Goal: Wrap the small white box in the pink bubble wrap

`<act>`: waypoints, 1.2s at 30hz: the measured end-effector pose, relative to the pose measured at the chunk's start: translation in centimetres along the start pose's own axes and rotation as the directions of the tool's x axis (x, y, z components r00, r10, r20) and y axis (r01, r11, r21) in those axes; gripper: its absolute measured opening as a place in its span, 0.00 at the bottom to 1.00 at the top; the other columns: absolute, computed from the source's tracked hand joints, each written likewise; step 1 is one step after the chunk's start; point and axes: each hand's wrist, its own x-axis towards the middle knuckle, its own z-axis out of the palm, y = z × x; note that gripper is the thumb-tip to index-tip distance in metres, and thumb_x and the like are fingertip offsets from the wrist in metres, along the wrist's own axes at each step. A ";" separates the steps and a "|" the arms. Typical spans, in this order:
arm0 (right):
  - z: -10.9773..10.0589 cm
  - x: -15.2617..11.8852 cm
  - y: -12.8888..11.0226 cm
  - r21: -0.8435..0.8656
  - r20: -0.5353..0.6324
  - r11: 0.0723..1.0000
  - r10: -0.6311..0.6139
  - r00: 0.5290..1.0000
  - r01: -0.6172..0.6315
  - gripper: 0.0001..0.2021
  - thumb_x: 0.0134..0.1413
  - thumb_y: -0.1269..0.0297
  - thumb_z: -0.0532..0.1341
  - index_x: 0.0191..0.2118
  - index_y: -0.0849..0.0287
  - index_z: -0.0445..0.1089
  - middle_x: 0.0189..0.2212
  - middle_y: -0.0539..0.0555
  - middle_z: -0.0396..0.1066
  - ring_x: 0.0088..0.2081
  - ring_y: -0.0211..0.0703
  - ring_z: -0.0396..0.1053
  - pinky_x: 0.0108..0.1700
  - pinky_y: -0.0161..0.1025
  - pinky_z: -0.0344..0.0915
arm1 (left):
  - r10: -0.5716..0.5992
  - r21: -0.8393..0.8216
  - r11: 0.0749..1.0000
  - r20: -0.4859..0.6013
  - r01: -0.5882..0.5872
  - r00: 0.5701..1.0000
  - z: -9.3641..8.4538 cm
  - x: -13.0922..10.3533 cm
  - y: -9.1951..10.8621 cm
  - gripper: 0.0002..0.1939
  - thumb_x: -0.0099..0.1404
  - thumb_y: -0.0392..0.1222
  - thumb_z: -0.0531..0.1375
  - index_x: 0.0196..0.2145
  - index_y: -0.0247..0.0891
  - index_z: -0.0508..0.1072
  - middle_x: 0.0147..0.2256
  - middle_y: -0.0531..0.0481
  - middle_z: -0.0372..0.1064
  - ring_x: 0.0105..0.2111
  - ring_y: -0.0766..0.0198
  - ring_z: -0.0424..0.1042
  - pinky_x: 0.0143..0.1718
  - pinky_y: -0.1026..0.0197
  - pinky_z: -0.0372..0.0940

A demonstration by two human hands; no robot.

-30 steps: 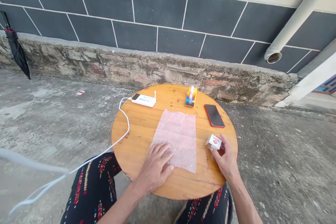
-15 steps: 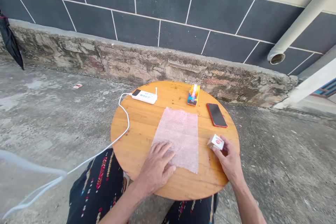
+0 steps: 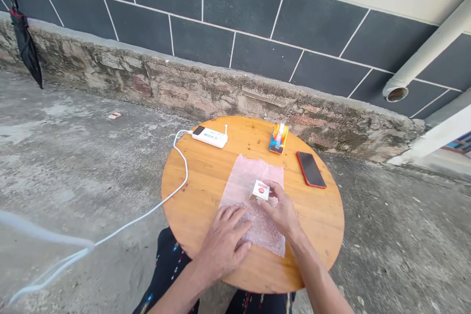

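A sheet of pink bubble wrap (image 3: 239, 179) lies flat on the round wooden table (image 3: 195, 176). My left hand (image 3: 228, 240) rests palm down with fingers spread, partly over the sheet's lower left edge. Over the middle of the wrap, my right hand (image 3: 280, 210) grips a small white box (image 3: 261, 190) between thumb and fingers. The box carries a red mark on its top. Whether its underside touches the wrap, I cannot tell.
A tape dispenser (image 3: 278, 138) stands at the table's back, with a red-edged phone (image 3: 311, 170) to its right. At back left lies a white power bank (image 3: 209, 137) with a white cable (image 3: 187, 169) running off left. An umbrella (image 3: 27, 44) leans on the wall.
My right hand has carried the small box leftward from the table's right side to above the bubble wrap. My left hand stays on the sheet. The view has shifted slightly.
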 end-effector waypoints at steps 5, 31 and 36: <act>0.7 -0.1 1.4 0.061 0.084 0.998 -0.005 0.996 0.000 0.22 0.48 0.67 0.62 0.51 0.55 0.62 0.43 0.52 0.73 0.44 0.47 0.71 0.48 0.45 0.66 | -0.016 -0.020 1.000 0.000 0.016 1.000 -0.1 0.2 0.1 0.16 0.59 0.39 0.59 0.46 0.42 0.71 0.55 0.46 0.63 0.56 0.51 0.57 0.59 0.45 0.50; 0.1 0.3 1.4 0.011 0.138 0.997 -0.082 0.987 0.081 0.22 0.48 0.71 0.61 0.51 0.55 0.64 0.45 0.53 0.72 0.45 0.47 0.71 0.48 0.43 0.66 | -0.016 -0.011 1.000 0.009 0.016 1.000 -0.1 0.4 0.4 0.15 0.57 0.37 0.61 0.44 0.43 0.72 0.53 0.48 0.64 0.53 0.52 0.59 0.55 0.47 0.53; -0.4 -0.3 1.0 -0.042 0.114 0.991 -0.118 0.986 0.124 0.28 0.48 0.69 0.62 0.57 0.55 0.59 0.54 0.57 0.65 0.55 0.50 0.63 0.56 0.49 0.61 | -0.010 -0.010 1.000 -0.010 0.010 1.000 0.0 0.5 0.3 0.15 0.57 0.37 0.61 0.44 0.43 0.72 0.53 0.47 0.64 0.53 0.52 0.59 0.55 0.47 0.53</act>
